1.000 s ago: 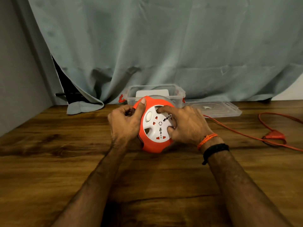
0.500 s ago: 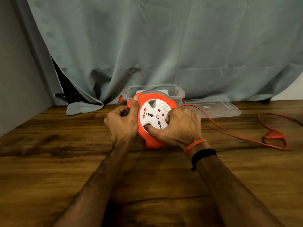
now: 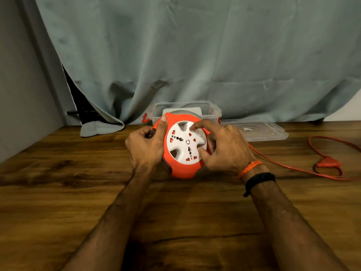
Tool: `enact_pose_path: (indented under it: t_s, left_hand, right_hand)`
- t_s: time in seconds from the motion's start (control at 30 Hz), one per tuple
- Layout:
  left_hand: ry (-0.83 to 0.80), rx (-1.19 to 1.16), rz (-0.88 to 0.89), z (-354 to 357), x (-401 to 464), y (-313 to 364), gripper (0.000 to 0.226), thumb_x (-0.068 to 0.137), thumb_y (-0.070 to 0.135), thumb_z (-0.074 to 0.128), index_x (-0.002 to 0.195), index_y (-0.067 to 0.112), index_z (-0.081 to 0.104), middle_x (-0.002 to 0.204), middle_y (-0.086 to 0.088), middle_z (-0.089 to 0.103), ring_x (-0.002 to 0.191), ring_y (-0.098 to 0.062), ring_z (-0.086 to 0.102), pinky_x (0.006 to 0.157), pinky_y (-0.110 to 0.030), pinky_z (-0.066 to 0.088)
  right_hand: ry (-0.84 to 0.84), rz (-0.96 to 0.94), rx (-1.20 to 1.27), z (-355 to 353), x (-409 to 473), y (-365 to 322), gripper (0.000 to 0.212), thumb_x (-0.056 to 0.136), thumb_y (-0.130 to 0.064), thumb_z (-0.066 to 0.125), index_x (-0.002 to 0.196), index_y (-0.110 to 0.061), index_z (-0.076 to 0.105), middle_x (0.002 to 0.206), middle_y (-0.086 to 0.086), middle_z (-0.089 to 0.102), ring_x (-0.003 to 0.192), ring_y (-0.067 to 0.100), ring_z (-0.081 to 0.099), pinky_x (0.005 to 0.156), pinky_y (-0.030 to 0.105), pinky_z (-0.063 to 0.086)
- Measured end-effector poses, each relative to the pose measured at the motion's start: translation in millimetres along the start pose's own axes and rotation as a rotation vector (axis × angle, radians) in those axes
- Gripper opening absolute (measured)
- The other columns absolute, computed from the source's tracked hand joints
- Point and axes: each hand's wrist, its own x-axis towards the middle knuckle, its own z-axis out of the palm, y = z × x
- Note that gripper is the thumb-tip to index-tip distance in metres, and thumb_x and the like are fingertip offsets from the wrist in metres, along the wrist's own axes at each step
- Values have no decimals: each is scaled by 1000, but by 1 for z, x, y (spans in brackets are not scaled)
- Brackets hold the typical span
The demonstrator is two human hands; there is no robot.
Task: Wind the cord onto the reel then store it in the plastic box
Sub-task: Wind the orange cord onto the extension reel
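An orange cord reel (image 3: 182, 170) with a white socket disc (image 3: 185, 142) stands tilted on the wooden table (image 3: 58, 192). My left hand (image 3: 145, 149) grips its left rim, thumb up over the orange edge. My right hand (image 3: 222, 147) has its fingers curled on the white disc, forefinger at the top, thumb near the bottom. The orange cord (image 3: 293, 167) runs from behind my right hand across the table to a plug (image 3: 328, 163) at the right. The clear plastic box (image 3: 187, 109) stands open just behind the reel.
The box's clear lid (image 3: 257, 131) lies flat to the right of the box. A grey-green curtain (image 3: 195, 55) hangs along the table's back edge, its hem resting on the left rear of the table. A grey wall (image 3: 19, 94) borders the left side.
The white disc has turned under my right hand's fingers, and the hand has shifted from the lower part up across the disc. The cord at the right has drawn slightly toward the reel.
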Motion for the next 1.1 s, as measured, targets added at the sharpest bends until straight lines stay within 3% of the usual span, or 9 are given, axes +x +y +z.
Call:
enact_pose_path:
  t_s: [0.2,0.3,0.4,0.53,0.6,0.7,0.83,0.97,1.1]
  left_hand:
    - [-80,-31,19,0,-2,0,67,74,71,62,68,5,72,67,-14,72,69,-35,69,68,-45,58]
    - [-112,-26,72,2,-4,1,63,74,69,62,60,9,69,53,1,66,50,-18,61,53,-29,50]
    - [-128,-3,115,5,-4,0,58,79,64,65,56,10,66,48,3,62,45,-7,54,49,-25,44]
    - [-124,-10,121,5,-3,-3,58,78,65,66,58,10,68,46,9,61,43,0,53,47,-15,42]
    - [-112,-10,115,5,-3,-3,62,76,68,63,57,9,67,46,4,61,43,-2,50,47,-21,42]
    - [-99,-14,84,5,-4,-2,61,75,68,63,55,11,67,48,0,62,46,-15,54,50,-29,46]
    - [20,-57,-2,8,-4,3,58,83,58,68,58,5,67,54,-13,63,53,-20,49,63,-40,52]
    - [102,-53,-38,6,-6,6,48,85,54,69,53,19,63,50,6,62,55,-10,54,72,-37,54]
    - [82,-27,-42,6,-5,7,49,85,55,69,56,15,66,54,2,64,65,-16,62,71,-34,53]
  right_hand:
    - [-97,-14,-77,4,1,3,67,70,-24,61,133,-41,47,59,-13,39,65,18,46,76,34,50]
    - [-119,-2,-108,7,1,4,66,69,-26,61,132,-39,48,74,1,62,74,27,55,81,39,50]
    - [-153,4,-152,12,2,6,66,70,-28,61,134,-38,45,96,9,69,91,32,60,86,42,50]
    - [-136,-10,-177,14,3,9,65,71,-34,63,133,-41,45,97,5,69,93,29,60,85,39,48]
    - [-99,-22,-199,14,3,10,65,68,-39,64,131,-43,48,95,3,70,91,28,61,82,37,46]
    - [-32,30,-253,14,1,12,65,59,-53,68,122,-42,56,92,1,71,90,27,63,80,35,42]
    - [137,210,-238,26,-2,-1,69,51,-83,51,86,-25,67,83,5,70,80,29,64,72,32,38]
    - [187,285,-236,32,3,-18,74,52,-87,39,68,-19,61,81,14,67,72,32,62,65,31,37]
    - [166,258,-201,29,2,-14,73,53,-88,37,67,-20,58,79,9,65,73,29,61,64,30,35]
